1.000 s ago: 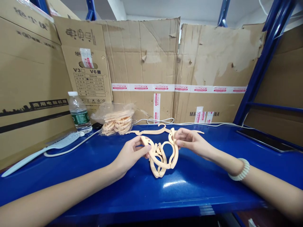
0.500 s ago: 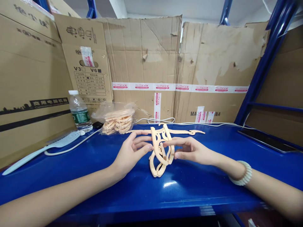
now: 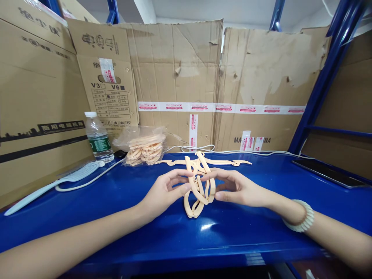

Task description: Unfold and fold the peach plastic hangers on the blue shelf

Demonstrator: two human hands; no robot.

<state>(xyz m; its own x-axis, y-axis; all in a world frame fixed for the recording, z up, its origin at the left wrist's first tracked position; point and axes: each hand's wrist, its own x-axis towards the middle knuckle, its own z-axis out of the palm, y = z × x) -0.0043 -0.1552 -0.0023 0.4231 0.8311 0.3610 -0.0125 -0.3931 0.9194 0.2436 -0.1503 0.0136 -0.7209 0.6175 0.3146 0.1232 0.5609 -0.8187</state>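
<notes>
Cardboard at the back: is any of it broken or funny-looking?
Yes. The right-hand sheet has ragged pale patches near its top right, as if its surface peeled off. A little torn flap sticks out of the middle sheet. The folded hangers show no damage I can see.

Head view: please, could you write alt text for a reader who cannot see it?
A left hand and a right hand have their fingers at either side of folded cream hangers at a blue table. An opened hanger lies behind; to the left are a bottle and a bag of similar pieces, before cardboard.
</notes>
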